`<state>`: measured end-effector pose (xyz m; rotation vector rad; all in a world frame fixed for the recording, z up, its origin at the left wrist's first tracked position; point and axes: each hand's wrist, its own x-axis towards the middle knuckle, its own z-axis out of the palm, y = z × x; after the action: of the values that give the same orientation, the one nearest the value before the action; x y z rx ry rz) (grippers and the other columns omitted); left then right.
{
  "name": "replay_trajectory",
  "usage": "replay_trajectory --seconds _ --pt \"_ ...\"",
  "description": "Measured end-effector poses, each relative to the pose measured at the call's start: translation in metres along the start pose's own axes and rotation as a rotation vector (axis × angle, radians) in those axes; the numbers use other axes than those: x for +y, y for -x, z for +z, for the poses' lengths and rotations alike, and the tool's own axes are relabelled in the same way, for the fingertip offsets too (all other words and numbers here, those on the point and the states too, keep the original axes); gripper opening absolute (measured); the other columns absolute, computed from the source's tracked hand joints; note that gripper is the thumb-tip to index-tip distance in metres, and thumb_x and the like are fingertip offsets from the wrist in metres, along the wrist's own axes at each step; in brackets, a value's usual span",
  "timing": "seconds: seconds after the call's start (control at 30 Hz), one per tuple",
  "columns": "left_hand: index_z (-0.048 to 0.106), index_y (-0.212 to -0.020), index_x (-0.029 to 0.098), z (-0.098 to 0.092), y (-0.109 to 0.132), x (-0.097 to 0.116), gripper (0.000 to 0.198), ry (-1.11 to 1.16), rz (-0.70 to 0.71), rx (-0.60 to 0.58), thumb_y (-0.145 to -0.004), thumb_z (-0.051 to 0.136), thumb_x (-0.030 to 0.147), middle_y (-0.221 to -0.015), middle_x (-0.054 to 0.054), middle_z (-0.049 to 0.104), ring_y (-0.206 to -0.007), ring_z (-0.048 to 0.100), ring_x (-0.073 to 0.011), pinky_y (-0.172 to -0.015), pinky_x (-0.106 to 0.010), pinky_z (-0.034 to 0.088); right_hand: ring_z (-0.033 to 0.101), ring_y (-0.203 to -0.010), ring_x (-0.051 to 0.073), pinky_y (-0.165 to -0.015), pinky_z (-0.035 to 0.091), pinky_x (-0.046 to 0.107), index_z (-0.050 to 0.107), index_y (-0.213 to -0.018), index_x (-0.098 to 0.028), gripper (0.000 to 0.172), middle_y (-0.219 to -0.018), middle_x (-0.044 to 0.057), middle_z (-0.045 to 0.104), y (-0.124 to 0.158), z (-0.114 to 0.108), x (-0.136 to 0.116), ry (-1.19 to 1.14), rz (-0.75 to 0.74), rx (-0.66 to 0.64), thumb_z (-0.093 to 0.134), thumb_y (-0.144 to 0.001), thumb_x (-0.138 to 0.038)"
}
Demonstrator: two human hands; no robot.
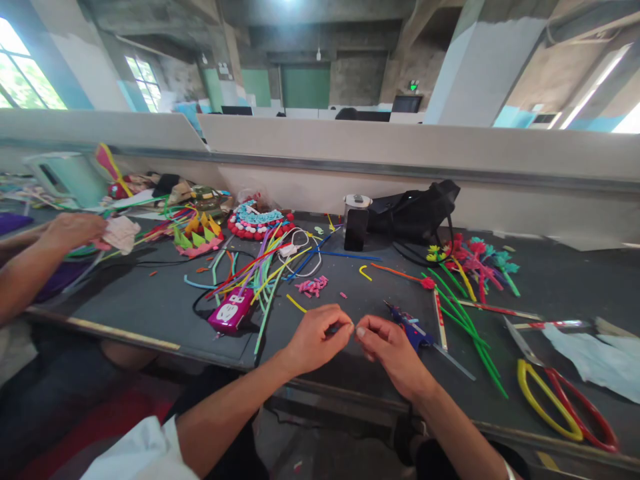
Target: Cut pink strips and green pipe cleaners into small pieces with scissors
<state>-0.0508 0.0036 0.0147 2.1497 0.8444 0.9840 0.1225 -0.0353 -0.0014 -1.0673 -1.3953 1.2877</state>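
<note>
My left hand (323, 337) and my right hand (385, 343) meet fingertip to fingertip above the near edge of the dark table. Both are pinched closed; anything between the fingers is too small or hidden to name. Just beyond them lies a pile of short pink pieces (313, 287), with a yellow stick (297, 303) beside my left hand. A blue glue gun (410, 327) rests on the table behind my right hand. Farther right are long green pipe cleaners (465, 320) and an orange one (397, 271) with a red tuft at its end.
Scissors (545, 393) with yellow and red handles lie at right, near white cloth (595, 360). Colourful tufted flowers (483, 263), a black bag (420, 213), a phone (356, 230) and a purple power socket (231, 311) stand around. At left a co-worker's hand (75, 233) holds pale cloth.
</note>
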Motion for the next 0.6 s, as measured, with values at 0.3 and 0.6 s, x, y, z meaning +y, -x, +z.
replay_trajectory --seconds 0.3,0.6 --pt "0.044 -0.064 0.018 0.004 -0.008 -0.003 0.011 0.867 -0.791 -0.264 -0.07 0.051 0.024 -0.052 0.009 0.033 -0.039 0.013 -0.0036 -0.04 -0.02 0.011 0.047 -0.071 0.016 -0.066 0.037 0.03 0.055 -0.076 -0.019 0.014 -0.071 0.002 0.053 0.0 -0.001 0.005 0.792 -0.626 0.104 0.049 -0.088 -0.014" --pt "0.063 -0.107 0.019 -0.002 0.0 -0.013 0.024 -0.155 0.268 -0.023 -0.09 0.047 0.016 -0.093 -0.006 0.059 -0.084 0.057 -0.0123 -0.072 -0.022 0.044 0.039 -0.055 0.01 -0.052 0.032 0.022 0.05 -0.069 -0.019 0.023 -0.059 -0.005 0.042 -0.003 -0.009 -0.001 0.381 -0.133 0.085 0.048 -0.089 -0.03"
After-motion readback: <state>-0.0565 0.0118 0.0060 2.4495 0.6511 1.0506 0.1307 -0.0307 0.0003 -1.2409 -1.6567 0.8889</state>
